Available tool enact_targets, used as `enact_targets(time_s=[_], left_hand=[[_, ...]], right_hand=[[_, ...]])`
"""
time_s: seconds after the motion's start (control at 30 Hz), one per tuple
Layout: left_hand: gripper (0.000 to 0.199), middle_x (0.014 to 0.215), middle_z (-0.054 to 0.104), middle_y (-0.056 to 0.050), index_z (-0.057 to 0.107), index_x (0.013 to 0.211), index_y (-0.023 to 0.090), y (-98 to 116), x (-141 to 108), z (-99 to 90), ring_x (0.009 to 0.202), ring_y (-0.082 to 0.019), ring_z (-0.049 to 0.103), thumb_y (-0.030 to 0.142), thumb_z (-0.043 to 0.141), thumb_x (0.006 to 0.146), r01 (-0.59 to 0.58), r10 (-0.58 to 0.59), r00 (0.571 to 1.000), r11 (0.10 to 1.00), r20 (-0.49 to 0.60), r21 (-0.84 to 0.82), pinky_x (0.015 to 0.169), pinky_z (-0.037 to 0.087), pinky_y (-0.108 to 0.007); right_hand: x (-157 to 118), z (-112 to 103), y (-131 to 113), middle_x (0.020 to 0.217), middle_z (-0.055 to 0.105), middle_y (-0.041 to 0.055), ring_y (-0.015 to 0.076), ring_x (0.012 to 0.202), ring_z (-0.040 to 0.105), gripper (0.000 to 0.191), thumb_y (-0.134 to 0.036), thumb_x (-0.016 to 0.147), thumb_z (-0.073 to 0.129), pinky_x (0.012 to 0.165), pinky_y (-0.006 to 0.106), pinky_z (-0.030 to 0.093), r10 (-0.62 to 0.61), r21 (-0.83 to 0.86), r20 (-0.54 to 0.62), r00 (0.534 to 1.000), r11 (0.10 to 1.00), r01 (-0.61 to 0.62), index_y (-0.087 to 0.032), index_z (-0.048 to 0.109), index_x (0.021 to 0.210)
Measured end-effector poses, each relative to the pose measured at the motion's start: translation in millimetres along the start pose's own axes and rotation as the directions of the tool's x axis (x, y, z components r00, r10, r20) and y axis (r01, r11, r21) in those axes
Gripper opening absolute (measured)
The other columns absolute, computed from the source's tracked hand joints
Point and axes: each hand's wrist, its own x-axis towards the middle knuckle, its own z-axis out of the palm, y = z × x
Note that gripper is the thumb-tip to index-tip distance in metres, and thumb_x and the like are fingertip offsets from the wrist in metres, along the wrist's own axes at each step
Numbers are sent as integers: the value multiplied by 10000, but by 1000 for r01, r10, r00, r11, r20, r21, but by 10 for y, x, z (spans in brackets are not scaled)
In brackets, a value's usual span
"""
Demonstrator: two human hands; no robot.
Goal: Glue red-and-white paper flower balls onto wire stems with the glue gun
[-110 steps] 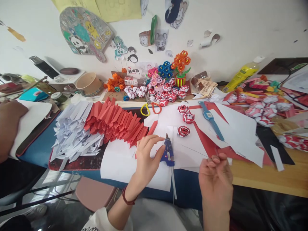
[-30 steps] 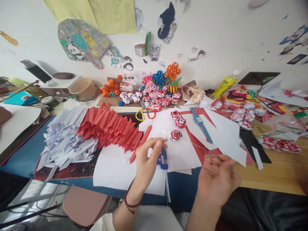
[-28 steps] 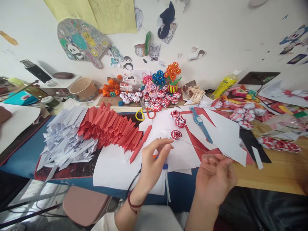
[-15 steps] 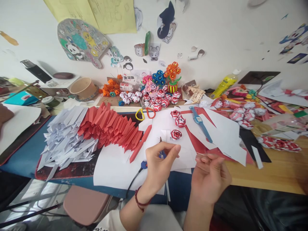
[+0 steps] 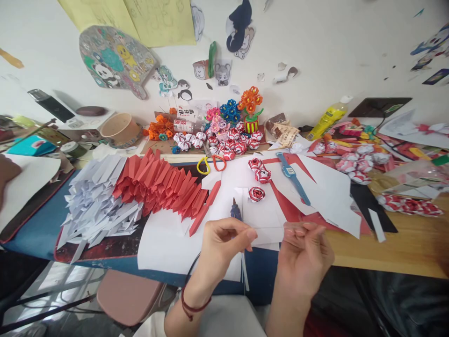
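Observation:
A thin, pale thread (image 5: 268, 228) runs almost level between my two hands, above the white paper (image 5: 168, 248). My left hand (image 5: 224, 248) pinches one end between thumb and fingers. The other end is held by my right hand (image 5: 304, 255), its palm turned up and fingers curled. Just beyond my left hand lies a dark blue tool (image 5: 235, 210) with a pointed tip, partly hidden, perhaps a glue gun. Three red-and-white folded paper flowers (image 5: 257, 194) sit past the hands. Close by on the left is a long folded red strip (image 5: 205, 208).
Piles of white paper strips (image 5: 98, 201) and red paper strips (image 5: 161, 187) cover the left side. Scissors (image 5: 211, 164), a blue watch (image 5: 293, 178), paper flowers (image 5: 233, 140) and a yellow bottle (image 5: 329, 117) stand farther back. Another person's hand (image 5: 7, 175) shows at far left.
Both hands have shifted slightly; my left hand has moved down and left. The thread now shows stretched between them, and more of the blue tool is visible.

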Motion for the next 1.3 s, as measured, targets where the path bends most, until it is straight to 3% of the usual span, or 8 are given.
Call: enact_targets(time_s=[0.07, 0.13, 0.2, 0.37, 0.53, 0.67, 0.83, 1.3], left_hand=[[234, 507, 616, 5, 755, 609, 179, 68, 13, -140, 484, -81, 512, 330, 894, 720, -87, 82, 990, 995, -116, -43, 480, 412, -190], [218, 525, 608, 20, 761, 631, 191, 116, 36, -265, 518, -70, 505, 333, 890, 734, -220, 200, 940, 975, -278, -41, 524, 431, -175], [191, 594, 652, 13, 775, 689, 199, 111, 56, -317, 571, -79, 536, 339, 851, 794, -280, 267, 905, 960, -331, 10, 610, 483, -188], [203, 805, 758, -46, 817, 953, 203, -36, 64, -74, 708, -136, 633, 365, 694, 950, -193, 209, 975, 967, -82, 164, 677, 526, -248], [194, 892, 771, -70, 791, 1036, 192, -56, 88, 231, 790, -169, 664, 332, 697, 941, -268, 266, 963, 938, 40, 222, 722, 533, -282], [99, 883, 771, -58, 771, 897, 189, -65, 126, 344, 778, -158, 658, 285, 747, 888, -275, 280, 960, 942, 1, 191, 745, 529, -283], [197, 750, 713, -30, 702, 741, 176, -102, 143, 379, 669, -133, 625, 317, 780, 855, -239, 250, 964, 964, -91, 112, 639, 523, -264], [135, 645, 665, 13, 741, 713, 182, -35, 152, 154, 564, -88, 554, 270, 830, 763, -214, 205, 954, 977, -218, -19, 526, 454, -204]], right_hand=[[74, -62, -49, 617, 568, -52, 72, 575, 527, 287, -407, 782, 883, 571, 226, 470, -33, 58, -66, 997, 998, 37, -174, 726, 723], [120, -96, -95, 642, 560, -49, 69, 601, 523, 275, -382, 780, 889, 590, 221, 480, -93, 73, -125, 988, 992, 102, -166, 725, 733], [109, -77, -112, 651, 561, -41, 82, 615, 538, 261, -386, 819, 857, 605, 240, 489, -120, 34, -125, 985, 992, 126, -168, 731, 747], [-58, 95, -32, 623, 599, -37, 104, 600, 571, 274, -454, 835, 826, 608, 277, 494, -63, -29, -48, 997, 998, 62, -194, 761, 775], [-148, 146, 19, 613, 639, -31, 112, 582, 602, 282, -458, 832, 827, 606, 293, 509, -42, -29, -6, 999, 999, 42, -189, 762, 774], [-174, 133, 32, 612, 650, -30, 125, 572, 624, 295, -472, 836, 817, 605, 307, 522, -30, -60, 36, 999, 998, 32, -193, 749, 767], [-198, 134, 56, 595, 655, -20, 140, 559, 643, 308, -460, 847, 806, 576, 314, 541, -36, -90, 76, 996, 995, 42, -179, 745, 737], [-219, 187, 28, 580, 677, -19, 134, 518, 636, 203, -316, 818, 835, 510, 296, 547, -96, -32, -21, 995, 995, 95, -189, 763, 677]])
